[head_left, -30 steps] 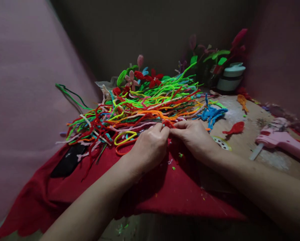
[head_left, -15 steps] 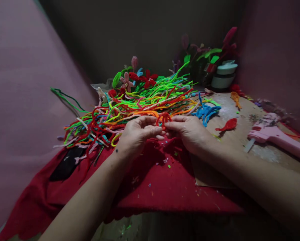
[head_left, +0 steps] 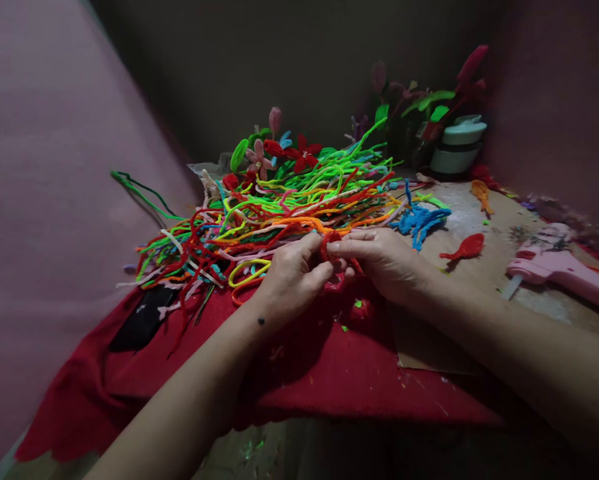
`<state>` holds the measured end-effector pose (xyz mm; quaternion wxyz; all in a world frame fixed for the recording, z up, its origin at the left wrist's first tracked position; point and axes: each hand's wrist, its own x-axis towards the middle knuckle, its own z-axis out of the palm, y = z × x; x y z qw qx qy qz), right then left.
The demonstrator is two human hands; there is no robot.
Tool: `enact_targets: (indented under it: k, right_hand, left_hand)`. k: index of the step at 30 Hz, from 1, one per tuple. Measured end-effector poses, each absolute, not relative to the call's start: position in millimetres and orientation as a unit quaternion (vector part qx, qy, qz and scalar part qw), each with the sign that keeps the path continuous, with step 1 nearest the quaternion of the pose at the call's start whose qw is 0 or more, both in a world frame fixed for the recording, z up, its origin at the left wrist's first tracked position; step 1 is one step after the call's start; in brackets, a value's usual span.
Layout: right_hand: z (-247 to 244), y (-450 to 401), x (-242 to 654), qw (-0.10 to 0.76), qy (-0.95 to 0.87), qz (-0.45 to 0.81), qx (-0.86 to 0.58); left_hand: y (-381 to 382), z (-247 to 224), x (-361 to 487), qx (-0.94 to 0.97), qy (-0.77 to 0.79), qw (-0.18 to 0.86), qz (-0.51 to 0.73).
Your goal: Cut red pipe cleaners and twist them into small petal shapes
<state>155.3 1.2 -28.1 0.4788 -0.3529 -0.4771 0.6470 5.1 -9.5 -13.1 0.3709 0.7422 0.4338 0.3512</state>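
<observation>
The left hand and right hand are pinching a small, curled, fuzzy red pipe-cleaner piece, lying toward five o'clock from the multicoloured fuzzy-stem heap's middle. It is probably feeling light, bendable, crushable; its edges are suiting fingertips.

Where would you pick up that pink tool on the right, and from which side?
I'd take the pink tool by its long handle, closing from above and the right. That part looks slim and smooth, whereas a pale stick juts from the near end and dark bits clutter the head.
</observation>
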Motion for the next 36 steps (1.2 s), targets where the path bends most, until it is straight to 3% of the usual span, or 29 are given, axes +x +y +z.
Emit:
enact_targets:
  k: [6, 12, 17, 29, 36]
  right_hand:
    - [-28, 1, 155, 0.475, -0.463, 0.657, -0.358]
    - [-30, 5, 153, 0.495, -0.421, 0.675, -0.350]
    - [-29, 5, 155, 0.511, -0.433, 0.645, -0.368]
    - [-30, 6, 157, 0.551, -0.441, 0.602, -0.375]
    - [-34, 9, 156, 0.575, -0.433, 0.587, -0.370]
  left_hand:
    - [-9, -13, 5, 0.709, 0.409, 0.472, 0.328]
    - [-9, -10, 0, 0.792, 0.446, 0.313, 0.274]
    - [-11, -3, 0, 0.736, 0.415, 0.470, 0.257]
    - [-8, 1, 2, 0.702, 0.448, 0.470, 0.292]
    - [-9, 1, -1, 0.646, 0.448, 0.546, 0.288]
